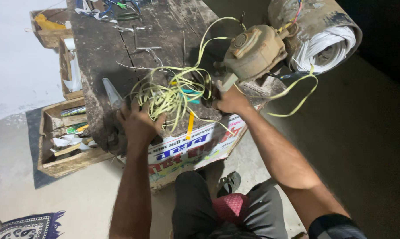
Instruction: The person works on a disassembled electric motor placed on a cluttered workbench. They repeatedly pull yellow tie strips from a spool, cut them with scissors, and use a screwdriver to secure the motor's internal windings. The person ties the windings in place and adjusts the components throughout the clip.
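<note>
My left hand (pixel 138 121) rests on a tangled bundle of pale yellow strips (pixel 166 95) lying on a dark, worn wooden workbench (pixel 102 48), its fingers curled into the tangle. My right hand (pixel 230 101) grips something at the base of a rusty beige metal motor-like device (pixel 253 52) at the bench's right edge; what sits in its fingers is hidden. Yellow strips loop from the tangle up over the device and hang off to the right (pixel 297 95). A yellow-handled tool (pixel 190 125) lies near the front edge.
A big roll of white sheet in a grey wrap (pixel 324 40) lies behind the device. Wooden crates with papers (pixel 67 137) stand left on the floor. Pliers and wires (pixel 120 13) lie at the bench's far end. A printed banner (pixel 195 148) covers the bench front.
</note>
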